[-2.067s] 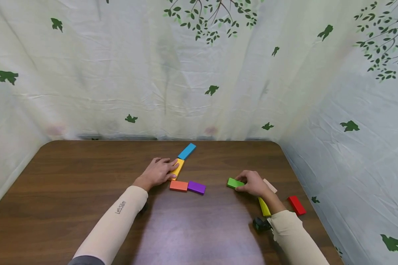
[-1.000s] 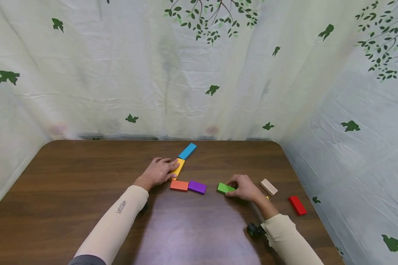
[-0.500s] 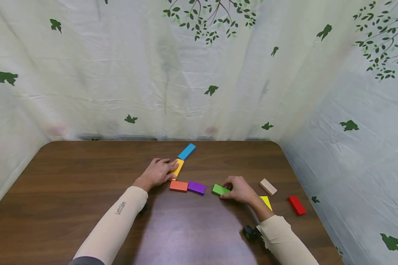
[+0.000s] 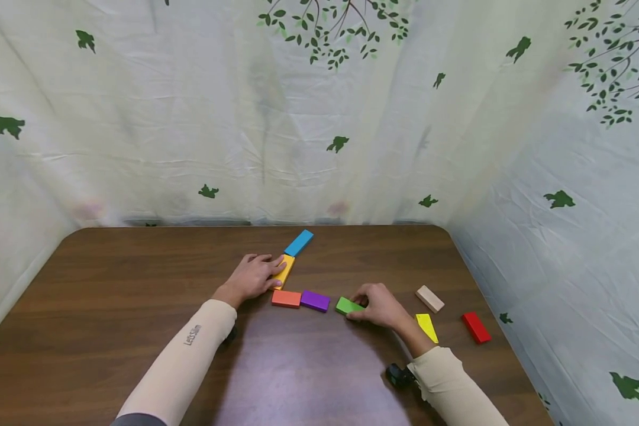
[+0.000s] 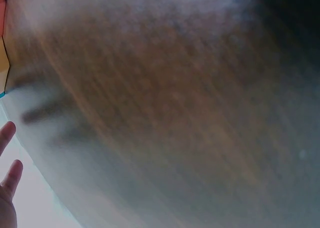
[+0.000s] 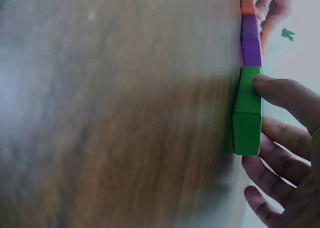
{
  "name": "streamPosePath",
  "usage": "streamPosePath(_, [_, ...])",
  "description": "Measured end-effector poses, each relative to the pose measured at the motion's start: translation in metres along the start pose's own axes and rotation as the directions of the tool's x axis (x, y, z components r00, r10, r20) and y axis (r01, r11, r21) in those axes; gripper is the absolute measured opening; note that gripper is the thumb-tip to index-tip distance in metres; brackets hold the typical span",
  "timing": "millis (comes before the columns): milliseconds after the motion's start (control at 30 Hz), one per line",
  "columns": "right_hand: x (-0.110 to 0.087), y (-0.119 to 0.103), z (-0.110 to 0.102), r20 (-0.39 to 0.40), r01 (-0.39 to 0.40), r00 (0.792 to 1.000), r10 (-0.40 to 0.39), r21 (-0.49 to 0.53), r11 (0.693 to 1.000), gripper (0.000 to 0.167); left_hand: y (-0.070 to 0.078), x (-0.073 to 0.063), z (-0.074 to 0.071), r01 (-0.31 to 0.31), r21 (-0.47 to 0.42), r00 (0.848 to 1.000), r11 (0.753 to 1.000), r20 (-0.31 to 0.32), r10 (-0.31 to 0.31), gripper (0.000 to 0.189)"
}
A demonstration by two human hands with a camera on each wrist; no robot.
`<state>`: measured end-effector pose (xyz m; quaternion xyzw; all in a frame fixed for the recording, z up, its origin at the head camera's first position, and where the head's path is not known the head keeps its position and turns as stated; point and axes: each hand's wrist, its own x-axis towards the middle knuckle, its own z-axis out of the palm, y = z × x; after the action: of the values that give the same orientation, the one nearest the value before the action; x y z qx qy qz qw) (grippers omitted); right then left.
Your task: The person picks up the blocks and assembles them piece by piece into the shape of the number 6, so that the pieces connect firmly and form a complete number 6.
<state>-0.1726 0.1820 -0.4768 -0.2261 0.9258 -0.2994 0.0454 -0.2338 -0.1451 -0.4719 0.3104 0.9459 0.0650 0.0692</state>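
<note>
In the head view my left hand [image 4: 251, 278] rests at an orange-yellow block [image 4: 284, 273], its index finger and thumb touching it. A blue block [image 4: 299, 242] lies beyond its far end. An orange-red block [image 4: 286, 299] and a purple block [image 4: 315, 302] lie end to end below it. To the right of the purple one, my right hand [image 4: 379, 305] holds a green block [image 4: 348, 306] between thumb and fingers. The right wrist view shows the thumb along one side of the green block [image 6: 247, 107], which lines up behind the purple block [image 6: 251, 40].
Right of my right hand lie a yellow block [image 4: 426, 327] with a slanted end, a pale wood block [image 4: 430, 299] and a red block [image 4: 476, 328]. The brown table [image 4: 138, 260] ends at a white patterned curtain [image 4: 277, 118] behind and at the sides.
My right hand has moved left with the green block, closing most of the distance to the purple one and uncovering the yellow block. My left hand has stayed in place.
</note>
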Motion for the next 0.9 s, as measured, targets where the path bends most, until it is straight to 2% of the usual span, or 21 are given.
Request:
streamPosePath(367, [0.001,-0.007,0.005,-0.005,-0.008,1.000,0.008,-0.006,1.000,0.023,0.001,-0.002,-0.001,-0.025,0.000,0.999,1.000,-0.025,0.025,0.055])
streamPosePath(900, [0.002,-0.019,0.011,-0.029,-0.064,0.998,0.063,-0.023,0.998,0.023,0.000,0.000,-0.002,0.003,0.001,1.000,1.000,0.003,-0.003,0.055])
